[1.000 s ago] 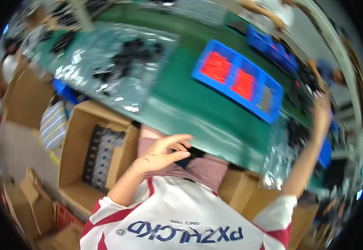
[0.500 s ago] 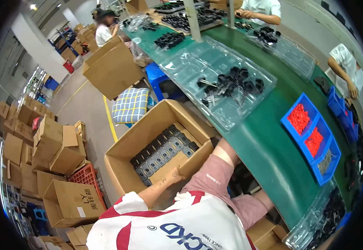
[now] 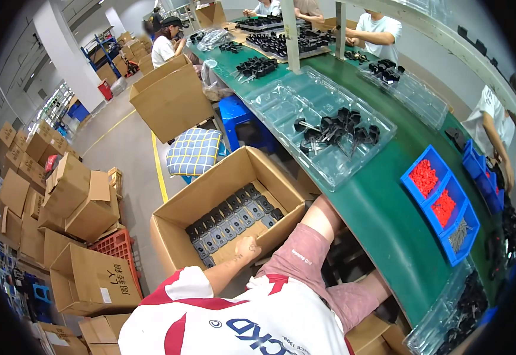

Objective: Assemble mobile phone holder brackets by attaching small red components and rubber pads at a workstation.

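Note:
My left hand (image 3: 248, 246) is inside the open cardboard box (image 3: 169, 236) by my legs, close to its near wall. Its fingers look curled closed; whatever they may hold is hidden. Beyond it, on the box's bottom, lie small flat dark parts (image 3: 225, 225) with round centres, set side by side in rows. Bare cardboard shows between the rows and my hand. No part of my right hand is in view.
The green worktable (image 3: 364, 219) runs along my right, bearing a clear plastic tray (image 3: 329, 171) of black-headed pieces (image 3: 344, 131) and blue bins (image 3: 426, 204) with red and grey small parts. A cushioned stool (image 3: 195, 152) stands beyond the box; cartons (image 3: 95, 278) pile up left. Co-workers sit around the table.
The whole view has shifted and tilted slightly. My left hand has come up a little from the near wall, and its curled shape shows more clearly. The rows of parts look the same.

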Demonstrator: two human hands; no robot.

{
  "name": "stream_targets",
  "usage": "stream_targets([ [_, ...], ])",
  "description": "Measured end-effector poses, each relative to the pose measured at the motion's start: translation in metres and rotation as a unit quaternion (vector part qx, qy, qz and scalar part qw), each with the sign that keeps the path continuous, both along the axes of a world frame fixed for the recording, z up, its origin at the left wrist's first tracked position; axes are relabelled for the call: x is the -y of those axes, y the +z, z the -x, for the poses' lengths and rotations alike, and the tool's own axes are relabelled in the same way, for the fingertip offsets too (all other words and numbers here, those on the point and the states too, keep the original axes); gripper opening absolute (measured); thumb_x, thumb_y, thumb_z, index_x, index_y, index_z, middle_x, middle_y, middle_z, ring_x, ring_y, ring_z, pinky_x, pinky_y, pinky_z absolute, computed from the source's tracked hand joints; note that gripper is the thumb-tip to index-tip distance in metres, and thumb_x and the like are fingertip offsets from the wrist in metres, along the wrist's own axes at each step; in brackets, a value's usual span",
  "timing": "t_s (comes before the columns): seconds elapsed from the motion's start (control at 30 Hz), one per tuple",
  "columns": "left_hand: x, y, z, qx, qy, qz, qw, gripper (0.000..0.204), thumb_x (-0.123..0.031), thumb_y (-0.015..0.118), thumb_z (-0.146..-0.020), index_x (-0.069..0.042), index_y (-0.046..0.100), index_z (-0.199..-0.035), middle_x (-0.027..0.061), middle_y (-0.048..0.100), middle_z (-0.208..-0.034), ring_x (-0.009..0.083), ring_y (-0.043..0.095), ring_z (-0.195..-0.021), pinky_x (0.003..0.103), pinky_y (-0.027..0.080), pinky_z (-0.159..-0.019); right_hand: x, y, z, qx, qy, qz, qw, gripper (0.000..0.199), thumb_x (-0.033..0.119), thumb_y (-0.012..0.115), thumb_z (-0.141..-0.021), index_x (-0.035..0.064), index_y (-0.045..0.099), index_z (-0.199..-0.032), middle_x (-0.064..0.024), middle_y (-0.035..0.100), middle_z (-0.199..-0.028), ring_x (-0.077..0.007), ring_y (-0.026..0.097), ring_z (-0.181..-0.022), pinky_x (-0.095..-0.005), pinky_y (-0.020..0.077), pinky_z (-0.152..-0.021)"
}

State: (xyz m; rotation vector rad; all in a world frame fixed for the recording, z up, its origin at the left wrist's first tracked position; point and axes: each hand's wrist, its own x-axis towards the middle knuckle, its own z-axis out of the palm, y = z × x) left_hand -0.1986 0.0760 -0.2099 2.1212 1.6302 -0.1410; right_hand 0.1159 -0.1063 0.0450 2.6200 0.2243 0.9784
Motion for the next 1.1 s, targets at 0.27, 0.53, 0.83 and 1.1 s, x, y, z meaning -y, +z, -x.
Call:
stream_targets([
  [0.27,-0.005,0.0,0.002,0.003,-0.015,-0.03,0.999,0.029,-0.018,0.053,-0.074,-0.006,0.064,-0.097,0.0183,0.068,-0.092,0.0396,0.064,-0.086,0.045,0.051,-0.075,0.068,-0.205,-0.105,0.158,0.273,-0.304,0.899,0.064,0.052,0.036,-0.096,0.0098,0.034,-0.144,-0.0193,0.034,-0.146,-0.0333,0.033,-0.133,-0.0637,0.0224,-0.106],
  [0.53,0.012,0.009,0.003,-0.026,-0.01,-0.085,0.996,0.035,-0.019,0.058,-0.073,-0.009,0.061,-0.107,0.0168,0.067,-0.093,0.0392,0.064,-0.083,0.044,0.051,-0.075,0.047,-0.053,-0.018,-0.141,-0.067,-0.028,0.987,0.065,0.047,0.039,-0.096,0.0096,0.025,-0.147,-0.0149,0.024,-0.152,-0.0303,0.023,-0.139,-0.056,0.0128,-0.112],
  [0.83,0.059,0.025,0.09,0.129,-0.017,-0.129,0.983,0.063,-0.015,0.072,-0.069,-0.009,0.047,-0.126,0.0189,0.052,-0.121,0.0374,0.054,-0.108,0.045,0.047,-0.087,-0.114,-0.07,0.033,-0.267,0.176,0.034,0.947,0.053,0.04,0.027,-0.1,0.0149,0.031,-0.147,-0.0051,0.032,-0.15,-0.0227,0.026,-0.139,-0.0407,0.0113,-0.117],
  [1.1,0.158,-0.01,0.227,0.188,0.379,-0.23,0.876,0.087,-0.015,0.083,-0.061,-0.012,0.041,-0.137,0.0159,0.048,-0.128,0.0391,0.046,-0.119,0.044,0.043,-0.096,0.045,-0.223,0.041,-0.568,-0.137,0.132,0.801,0.04,0.037,0.057,-0.084,0.0051,0.063,-0.107,-0.016,0.067,-0.103,-0.0238,0.065,-0.088,-0.0382,0.0489,-0.087],
])
